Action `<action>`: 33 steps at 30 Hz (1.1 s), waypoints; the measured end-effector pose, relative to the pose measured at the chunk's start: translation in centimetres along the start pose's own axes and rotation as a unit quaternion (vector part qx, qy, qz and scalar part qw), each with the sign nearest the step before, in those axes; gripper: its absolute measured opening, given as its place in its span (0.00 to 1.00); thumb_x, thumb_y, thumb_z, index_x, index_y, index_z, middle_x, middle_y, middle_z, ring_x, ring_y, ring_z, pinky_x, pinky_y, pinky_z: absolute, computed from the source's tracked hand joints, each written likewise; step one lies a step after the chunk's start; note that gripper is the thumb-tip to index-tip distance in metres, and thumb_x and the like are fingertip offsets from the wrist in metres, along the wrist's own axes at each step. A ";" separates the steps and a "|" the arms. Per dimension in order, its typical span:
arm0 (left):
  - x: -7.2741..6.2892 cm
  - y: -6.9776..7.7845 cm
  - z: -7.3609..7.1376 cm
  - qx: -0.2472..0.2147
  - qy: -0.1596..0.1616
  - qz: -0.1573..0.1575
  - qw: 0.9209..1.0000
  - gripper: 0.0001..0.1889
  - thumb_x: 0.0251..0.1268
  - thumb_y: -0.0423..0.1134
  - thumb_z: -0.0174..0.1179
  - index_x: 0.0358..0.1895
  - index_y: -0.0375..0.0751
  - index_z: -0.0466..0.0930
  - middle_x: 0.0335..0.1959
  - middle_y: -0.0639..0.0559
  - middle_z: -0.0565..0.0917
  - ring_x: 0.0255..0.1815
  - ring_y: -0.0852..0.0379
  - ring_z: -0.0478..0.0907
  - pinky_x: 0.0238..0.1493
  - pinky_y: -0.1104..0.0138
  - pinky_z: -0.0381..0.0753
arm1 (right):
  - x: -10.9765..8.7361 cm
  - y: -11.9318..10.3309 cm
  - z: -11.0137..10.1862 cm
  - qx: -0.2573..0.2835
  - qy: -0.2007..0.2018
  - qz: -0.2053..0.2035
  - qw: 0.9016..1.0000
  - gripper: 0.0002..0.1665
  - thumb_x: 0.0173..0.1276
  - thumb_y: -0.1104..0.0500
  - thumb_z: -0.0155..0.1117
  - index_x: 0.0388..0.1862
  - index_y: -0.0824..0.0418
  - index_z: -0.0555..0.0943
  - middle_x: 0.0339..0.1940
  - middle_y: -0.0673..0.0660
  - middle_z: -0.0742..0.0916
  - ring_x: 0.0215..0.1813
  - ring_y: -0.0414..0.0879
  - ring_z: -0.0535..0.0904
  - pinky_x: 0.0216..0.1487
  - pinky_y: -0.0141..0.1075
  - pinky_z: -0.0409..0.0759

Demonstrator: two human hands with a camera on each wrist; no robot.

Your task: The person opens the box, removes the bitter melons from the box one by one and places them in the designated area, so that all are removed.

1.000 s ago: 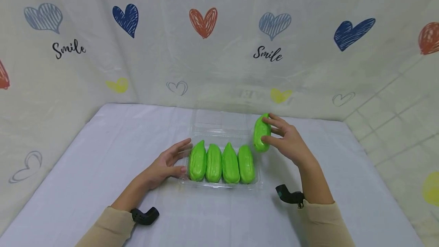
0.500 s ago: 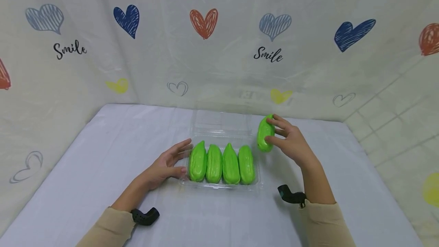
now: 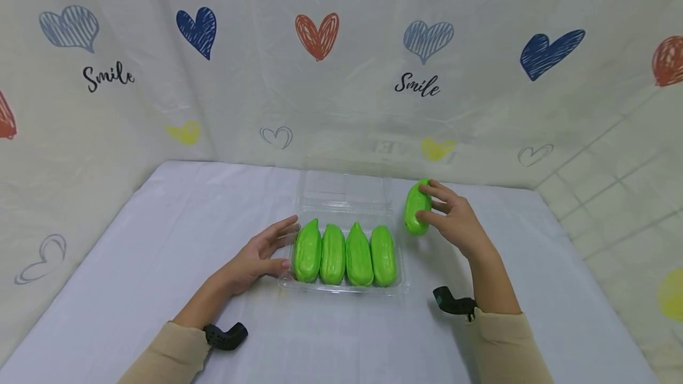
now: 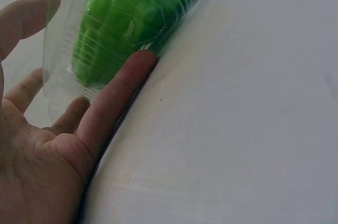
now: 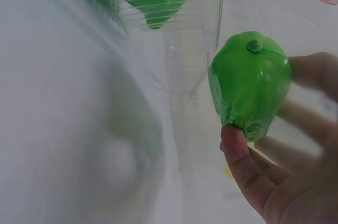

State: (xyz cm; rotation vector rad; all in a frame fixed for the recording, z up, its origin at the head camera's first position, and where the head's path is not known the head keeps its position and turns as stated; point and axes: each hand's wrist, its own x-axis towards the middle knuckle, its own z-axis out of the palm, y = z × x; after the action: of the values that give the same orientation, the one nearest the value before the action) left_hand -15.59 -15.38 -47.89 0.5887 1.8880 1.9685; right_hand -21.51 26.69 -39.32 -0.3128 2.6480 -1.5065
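An open clear plastic clamshell box (image 3: 344,290) stands on the table with several elongated, glossy green toy fruits (image 3: 358,253) side by side in it. My left hand (image 3: 261,253) rests against the box's left side, fingers spread and fairly straight; the left wrist view shows the thumb (image 4: 119,81) along its lower wall. To the right of the box, my right hand (image 3: 453,221) holds one more green toy fruit (image 3: 417,207) above the table, between thumb and fingers. This fruit (image 5: 251,78) is ribbed, with a small stem nub at one end in the right wrist view.
The box's clear lid (image 3: 344,189) lies folded back toward the rear wall. A white cloth (image 3: 224,188) covers the table. Behind hangs a pale backdrop with printed hearts (image 3: 316,35). Small black wrist cameras (image 3: 226,335) sit at both sleeves.
My right hand has shifted a little to the right with the green toy fruit, farther from the box. The left hand and the box have stayed in place.
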 end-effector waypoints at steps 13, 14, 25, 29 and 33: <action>-0.3 0.0 -0.2 0.010 0.004 0.000 1.000 0.47 0.62 0.32 0.65 0.81 0.47 0.47 0.81 0.42 0.52 0.79 0.36 0.50 0.60 0.57 0.76 | -0.1 -0.2 0.2 -0.002 -0.007 0.016 1.000 0.38 0.69 0.56 0.66 0.77 0.56 0.66 0.83 0.51 0.56 0.76 0.67 0.62 0.67 0.61 0.69; -0.2 0.0 -0.2 0.011 0.004 0.001 1.000 0.47 0.62 0.33 0.65 0.81 0.47 0.47 0.81 0.42 0.52 0.79 0.36 0.50 0.61 0.57 0.76 | -0.1 -0.2 0.2 -0.004 -0.007 0.017 1.000 0.38 0.69 0.56 0.66 0.77 0.56 0.66 0.83 0.52 0.56 0.76 0.67 0.62 0.67 0.61 0.68; 0.1 -0.4 -0.3 0.007 -0.001 0.007 1.000 0.47 0.62 0.33 0.66 0.81 0.46 0.47 0.80 0.42 0.52 0.79 0.36 0.50 0.59 0.59 0.77 | 0.0 0.6 -0.1 -0.004 -0.005 0.038 0.999 0.38 0.69 0.56 0.66 0.76 0.56 0.67 0.83 0.51 0.57 0.76 0.65 0.62 0.67 0.62 0.67; 0.0 -0.1 -0.2 0.008 0.000 0.004 1.000 0.47 0.62 0.34 0.66 0.81 0.47 0.47 0.81 0.43 0.52 0.79 0.37 0.50 0.61 0.58 0.76 | 0.3 0.9 0.0 -0.001 -0.007 0.043 0.999 0.37 0.68 0.57 0.66 0.76 0.56 0.67 0.83 0.51 0.57 0.76 0.65 0.63 0.68 0.61 0.67; 0.0 -0.1 -0.2 0.006 -0.003 0.005 1.000 0.47 0.62 0.33 0.65 0.81 0.47 0.47 0.81 0.41 0.51 0.79 0.37 0.49 0.60 0.58 0.77 | 0.4 1.0 0.1 0.001 -0.007 0.046 0.999 0.37 0.68 0.58 0.65 0.76 0.57 0.68 0.83 0.51 0.58 0.76 0.65 0.62 0.68 0.61 0.67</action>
State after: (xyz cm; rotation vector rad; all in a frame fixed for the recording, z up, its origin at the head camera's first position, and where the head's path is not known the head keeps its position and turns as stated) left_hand -15.70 -15.60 -47.95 0.6070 1.8977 1.9612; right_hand -22.05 27.00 -40.27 -0.1981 2.6117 -1.4748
